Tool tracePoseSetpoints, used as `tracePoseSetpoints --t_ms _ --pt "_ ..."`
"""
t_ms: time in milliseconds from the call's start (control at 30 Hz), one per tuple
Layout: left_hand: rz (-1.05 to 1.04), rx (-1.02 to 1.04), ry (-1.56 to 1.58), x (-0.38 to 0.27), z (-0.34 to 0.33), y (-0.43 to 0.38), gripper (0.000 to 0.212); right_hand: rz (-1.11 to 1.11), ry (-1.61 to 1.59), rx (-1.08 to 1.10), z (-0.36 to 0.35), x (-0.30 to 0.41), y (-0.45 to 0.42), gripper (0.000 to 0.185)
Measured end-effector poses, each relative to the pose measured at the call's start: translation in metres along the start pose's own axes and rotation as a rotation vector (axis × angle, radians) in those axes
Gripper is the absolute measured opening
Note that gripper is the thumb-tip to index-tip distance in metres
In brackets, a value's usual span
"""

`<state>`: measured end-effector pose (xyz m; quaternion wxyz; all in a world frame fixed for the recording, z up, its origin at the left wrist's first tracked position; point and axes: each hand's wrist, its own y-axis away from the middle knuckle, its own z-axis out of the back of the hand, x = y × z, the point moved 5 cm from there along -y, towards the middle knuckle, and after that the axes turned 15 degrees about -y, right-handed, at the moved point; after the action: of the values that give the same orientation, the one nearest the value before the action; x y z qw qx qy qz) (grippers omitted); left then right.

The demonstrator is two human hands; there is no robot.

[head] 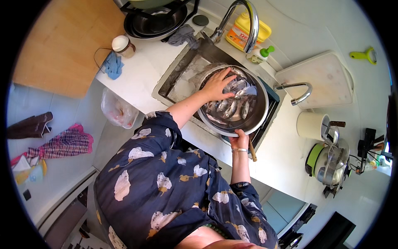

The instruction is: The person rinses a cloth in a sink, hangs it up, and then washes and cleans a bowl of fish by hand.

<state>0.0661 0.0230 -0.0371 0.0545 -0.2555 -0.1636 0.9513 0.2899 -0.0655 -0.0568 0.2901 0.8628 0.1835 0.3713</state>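
A round metal basin (264, 116) of water and several small silvery fish (230, 109) is over the right part of the sink (166, 82). My left hand (217, 84) lies palm down, fingers spread, over the fish at the basin's upper left side; whether it touches them I cannot tell. Water streams over the rim beside it into the sink. My right hand (239, 140), with a bracelet at the wrist, grips the near rim, its thumb on the edge and its other fingers mostly hidden. A wooden handle (252, 151) sticks out beside that hand.
A tall chrome faucet (255, 28) arches behind the basin, with a yellow jug (239, 39) and green-topped pump bottle (262, 54) nearby. On the right are a small faucet (306, 93), white cutting board (317, 81) and cream container (311, 126). Nested pans (155, 23) and a grey cloth (183, 35) lie upper left.
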Motion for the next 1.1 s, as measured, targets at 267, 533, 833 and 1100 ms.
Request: tracePoseSetpoints --t_ms 267,533,833,1100 --pt "0.045 0.113 -0.065 0.012 0.005 -0.017 0.071 0.007 -0.015 -0.068 0.002 -0.017 0.002 0.041" --pt "-0.043 0.1 -0.02 0.02 -0.004 -0.012 0.066 0.113 -0.03 -0.115 -0.032 -0.028 0.021 0.043" --pt "0.007 0.184 0.09 0.026 -0.013 -0.012 0.067 0.143 0.004 -0.148 -0.046 -0.03 0.028 0.049" --pt "0.017 0.12 0.133 0.03 -0.019 -0.013 0.065 0.147 0.117 -0.172 -0.058 -0.019 0.029 0.048"
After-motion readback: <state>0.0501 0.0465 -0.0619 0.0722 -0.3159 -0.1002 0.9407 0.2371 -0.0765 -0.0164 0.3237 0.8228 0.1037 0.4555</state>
